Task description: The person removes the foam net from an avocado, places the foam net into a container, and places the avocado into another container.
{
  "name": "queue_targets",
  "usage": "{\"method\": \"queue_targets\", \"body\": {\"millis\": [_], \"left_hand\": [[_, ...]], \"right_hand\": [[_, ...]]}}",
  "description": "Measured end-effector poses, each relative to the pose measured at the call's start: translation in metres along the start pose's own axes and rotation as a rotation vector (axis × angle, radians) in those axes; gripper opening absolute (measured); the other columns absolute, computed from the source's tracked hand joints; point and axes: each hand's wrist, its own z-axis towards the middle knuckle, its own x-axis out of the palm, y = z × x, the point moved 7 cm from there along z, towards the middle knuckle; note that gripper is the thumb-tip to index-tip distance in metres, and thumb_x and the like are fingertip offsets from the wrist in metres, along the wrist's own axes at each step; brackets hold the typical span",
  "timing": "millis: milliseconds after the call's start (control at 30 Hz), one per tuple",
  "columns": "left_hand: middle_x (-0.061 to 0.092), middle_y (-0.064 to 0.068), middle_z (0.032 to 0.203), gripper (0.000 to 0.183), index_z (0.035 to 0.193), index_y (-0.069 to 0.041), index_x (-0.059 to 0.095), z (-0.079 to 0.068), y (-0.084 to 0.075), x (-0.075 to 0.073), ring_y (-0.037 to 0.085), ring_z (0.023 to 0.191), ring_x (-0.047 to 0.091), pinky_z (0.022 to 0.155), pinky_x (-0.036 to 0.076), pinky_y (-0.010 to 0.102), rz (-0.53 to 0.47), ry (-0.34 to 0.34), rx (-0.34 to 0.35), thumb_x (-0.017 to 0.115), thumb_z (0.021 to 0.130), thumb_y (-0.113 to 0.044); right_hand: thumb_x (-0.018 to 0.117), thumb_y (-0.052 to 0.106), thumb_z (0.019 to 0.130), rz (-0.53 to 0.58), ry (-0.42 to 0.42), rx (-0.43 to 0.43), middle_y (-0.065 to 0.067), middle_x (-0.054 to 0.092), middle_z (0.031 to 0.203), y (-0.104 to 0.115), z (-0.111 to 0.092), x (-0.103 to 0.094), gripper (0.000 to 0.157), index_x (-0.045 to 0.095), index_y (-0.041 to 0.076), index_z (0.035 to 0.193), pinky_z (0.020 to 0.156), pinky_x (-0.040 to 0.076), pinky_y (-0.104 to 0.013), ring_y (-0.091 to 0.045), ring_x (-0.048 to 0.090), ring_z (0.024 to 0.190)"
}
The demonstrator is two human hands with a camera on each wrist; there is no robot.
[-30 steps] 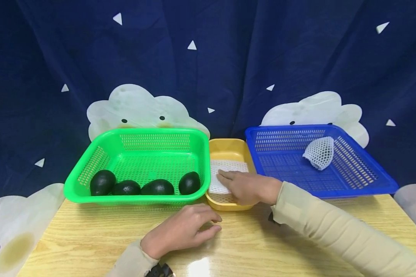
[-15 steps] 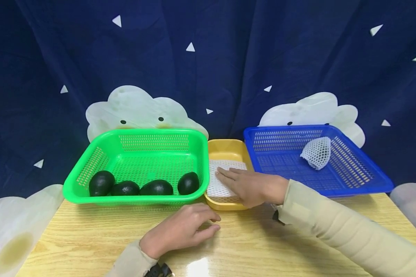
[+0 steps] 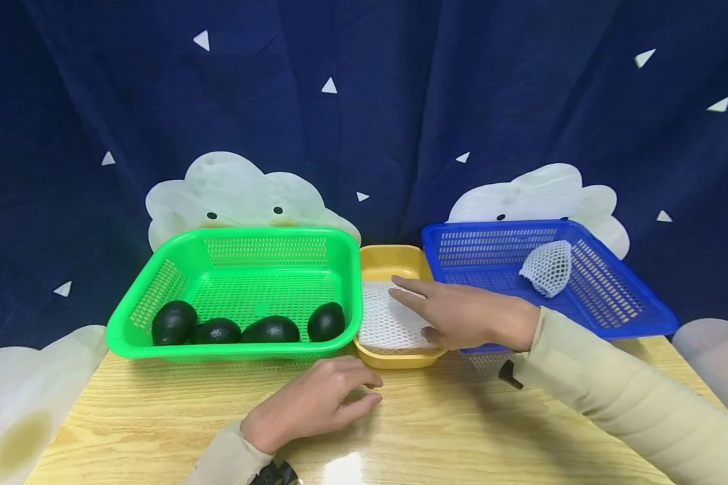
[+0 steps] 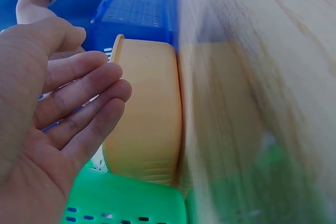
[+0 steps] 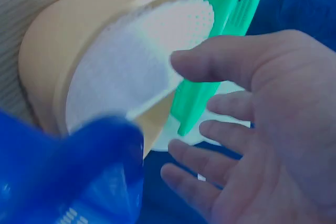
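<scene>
In the head view my right hand (image 3: 467,313) hovers over the right side of the yellow tray (image 3: 394,362), fingers spread and holding nothing. Flat white foam netting (image 3: 385,320) lies in that tray, just below the fingertips. The right wrist view shows the thumb overlapping the netting (image 5: 121,72), with the other fingers apart. My left hand (image 3: 315,404) is in front of the green basket (image 3: 267,232), its fingers loosely bent around nothing. From the left wrist view, its fingertips point toward the yellow tray's front wall (image 4: 149,108).
Several dark, avocado-shaped fruits (image 3: 174,323) line the front of the green basket. At right stands a blue basket (image 3: 491,229) with a rounded piece of white foam net (image 3: 547,268) inside. A dark blue curtain (image 3: 376,101) hangs behind the wooden table (image 3: 437,417).
My right hand has lifted off the white netting and drawn back to the right, uncovering more of it. The left hand stays in place.
</scene>
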Motion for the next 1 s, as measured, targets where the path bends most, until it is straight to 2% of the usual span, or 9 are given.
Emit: {"method": "queue_targets", "body": {"millis": [100, 167, 300, 500, 700, 800, 1000], "left_hand": [[0.076, -0.007, 0.104, 0.024, 0.111, -0.015, 0.077, 0.000, 0.000, 0.000, 0.004, 0.097, 0.070, 0.087, 0.058, 0.019, -0.004, 0.002, -0.002, 0.063, 0.104, -0.032], [0.076, -0.007, 0.105, 0.024, 0.112, -0.015, 0.077, 0.000, 0.001, 0.000, 0.004, 0.097, 0.071, 0.086, 0.058, 0.019, -0.008, 0.003, -0.002, 0.063, 0.104, -0.032], [0.076, -0.007, 0.105, 0.024, 0.112, -0.014, 0.077, 0.000, 0.001, 0.001, 0.005, 0.097, 0.071, 0.086, 0.058, 0.019, -0.012, 0.007, -0.004, 0.062, 0.104, -0.032], [0.076, -0.006, 0.105, 0.025, 0.112, -0.014, 0.077, 0.000, 0.001, 0.002, 0.005, 0.097, 0.071, 0.087, 0.058, 0.020, -0.017, 0.008, -0.009, 0.061, 0.105, -0.032], [0.077, -0.006, 0.106, 0.025, 0.113, -0.015, 0.077, -0.001, 0.002, 0.002, 0.004, 0.099, 0.071, 0.088, 0.058, 0.020, -0.009, 0.008, -0.007, 0.061, 0.105, -0.033], [0.077, -0.007, 0.106, 0.025, 0.112, -0.015, 0.077, -0.001, 0.002, 0.002, 0.004, 0.098, 0.070, 0.088, 0.058, 0.020, -0.006, 0.006, -0.009, 0.061, 0.105, -0.033], [0.077, -0.007, 0.106, 0.025, 0.112, -0.015, 0.077, -0.001, 0.003, 0.002, 0.004, 0.098, 0.071, 0.088, 0.058, 0.020, -0.001, 0.001, -0.006, 0.061, 0.105, -0.033]], "right_hand": [[0.068, 0.017, 0.098, -0.008, -0.061, -0.022, -0.009, 0.034, 0.170, -0.004, -0.006, -0.008, 0.070, 0.037, 0.018, 0.161, 0.110, 0.053, -0.053, -0.035, 0.060, 0.135], [0.069, 0.018, 0.098, -0.019, -0.114, -0.052, -0.010, 0.044, 0.164, -0.006, -0.010, -0.013, 0.065, 0.043, 0.018, 0.158, 0.103, 0.058, -0.048, -0.030, 0.070, 0.118], [0.072, 0.015, 0.095, -0.051, -0.228, -0.130, -0.009, 0.060, 0.146, -0.011, -0.017, -0.024, 0.056, 0.054, 0.014, 0.149, 0.089, 0.062, -0.038, -0.017, 0.071, 0.094], [0.072, 0.011, 0.093, -0.041, -0.315, -0.155, -0.005, 0.072, 0.122, -0.030, -0.022, -0.038, 0.036, 0.069, 0.009, 0.130, 0.087, 0.062, -0.037, -0.016, 0.070, 0.095], [0.069, 0.009, 0.094, 0.064, -0.320, -0.109, -0.007, 0.078, 0.115, -0.060, -0.024, -0.048, 0.027, 0.075, 0.007, 0.120, 0.085, 0.064, -0.038, -0.013, 0.075, 0.093], [0.068, 0.011, 0.096, 0.086, -0.314, -0.074, -0.004, 0.079, 0.114, -0.073, -0.025, -0.053, 0.026, 0.076, 0.010, 0.120, 0.083, 0.063, -0.038, -0.011, 0.073, 0.092], [0.067, 0.017, 0.099, 0.119, -0.270, 0.085, -0.006, 0.079, 0.114, -0.110, -0.026, -0.054, 0.027, 0.074, 0.012, 0.124, 0.082, 0.064, -0.040, -0.015, 0.074, 0.093]]}}
